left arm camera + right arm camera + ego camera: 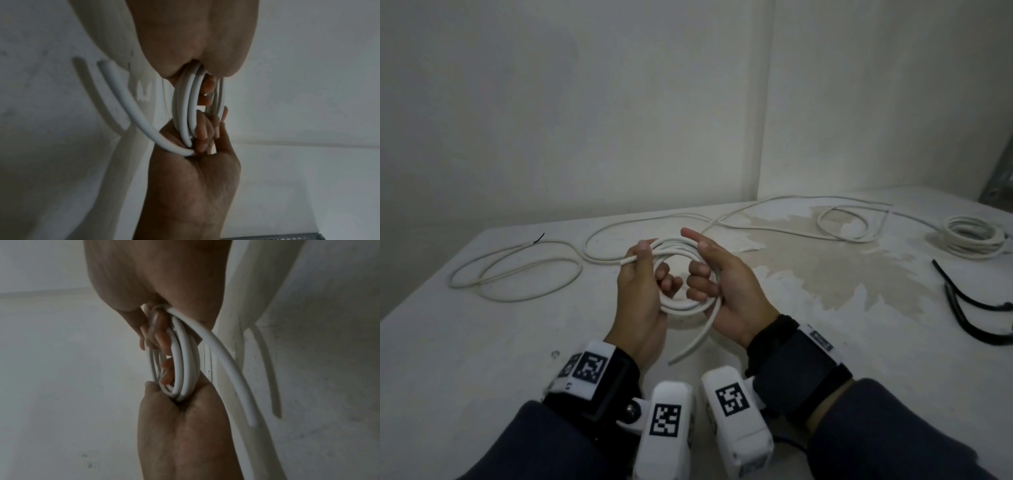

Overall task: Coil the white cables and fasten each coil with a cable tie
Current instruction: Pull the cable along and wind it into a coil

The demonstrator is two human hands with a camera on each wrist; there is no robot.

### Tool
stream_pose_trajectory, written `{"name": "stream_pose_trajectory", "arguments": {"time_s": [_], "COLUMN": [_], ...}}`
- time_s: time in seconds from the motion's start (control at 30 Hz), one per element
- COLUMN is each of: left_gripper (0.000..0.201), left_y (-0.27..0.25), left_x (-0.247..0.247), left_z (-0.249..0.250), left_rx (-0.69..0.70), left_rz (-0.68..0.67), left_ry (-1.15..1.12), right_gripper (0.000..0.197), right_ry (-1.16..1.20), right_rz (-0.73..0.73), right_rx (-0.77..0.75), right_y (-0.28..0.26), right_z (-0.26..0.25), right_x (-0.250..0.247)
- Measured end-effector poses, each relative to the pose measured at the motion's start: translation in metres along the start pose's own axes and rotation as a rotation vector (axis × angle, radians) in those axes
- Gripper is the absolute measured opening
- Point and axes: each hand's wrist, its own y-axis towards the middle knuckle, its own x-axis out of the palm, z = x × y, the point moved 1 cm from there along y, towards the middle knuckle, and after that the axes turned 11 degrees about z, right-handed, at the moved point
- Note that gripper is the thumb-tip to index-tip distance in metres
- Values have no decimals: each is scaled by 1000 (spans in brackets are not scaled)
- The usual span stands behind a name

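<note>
You have the white coil point(677, 274) up off the table point(517, 342), held between both hands so its loops cannot spring apart. Your left hand point(642, 301) grips the left side of the ring, fingers curled through the middle and thumb on top, pinning 1 cut end point(624, 261) that pokes out just past your knuckles. Your right hand point(726, 291) clamps the opposite side with its lower fingers hooked through the ring, while the index finger and thumb stick out straight, likely freed to handle whatever comes next. The other cut end point(688, 346) hangs loose below the right palm, toward you; tuck it in or it may drag the wrap open. From the wrist views the turns lie stacked side by side, about 3 or 4, pressed into each palm. This coil looks wound but not yet tied. The black ties point(969, 308) lie well apart, far right on the table, so you will need 1 hand to hold the whole bundle alone. A finished-looking coil point(974, 236) sits at the far right, and more loose cable point(517, 270) sprawls across the back and left.
</note>
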Motion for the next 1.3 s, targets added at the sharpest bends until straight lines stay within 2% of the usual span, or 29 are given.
{"name": "stream_pose_trajectory", "arguments": {"time_s": [0.13,0.2,0.27,0.37,0.5,0.57,0.6,0.7,0.77,1.03,1.13,1.3], "left_gripper": [31,37,38,31,32,28,24,10,12,20,23,23], "left_y": [3,5,5,4,-5,-11,-13,-12,-10,0,2,1], "left_x": [-4,-5,-6,-8,-6,-7,-7,-7,-8,-3,-4,-3], "left_z": [-4,-3,-3,-3,-4,-6,-6,-4,-3,-6,-5,-3], "left_rx": [-251,-305,-280,-238,-216,-193,-178,-92,-65,-113,-117,-225], "left_rz": [-69,-97,-104,-143,-463,-576,-588,-498,-448,-141,-123,-210], "left_ry": [-116,-130,-36,228,638,662,627,514,469,127,34,-148], "right_gripper": [23,23,21,20,21,21,21,21,20,20,21,19], "right_ry": [-35,-40,21,186,429,502,515,492,457,392,367,374], "right_rz": [117,174,238,366,473,459,446,404,373,150,73,20], "right_rx": [-33,-66,-112,-181,-207,-196,-187,-149,-129,-4,23,69], "right_y": [2,3,6,12,13,13,14,13,13,9,7,7], "right_z": [-1,-3,-11,-28,-44,-44,-43,-34,-29,-20,-16,-12], "right_x": [-4,-6,-11,-26,-46,-49,-49,-41,-36,-19,-13,-9]}}
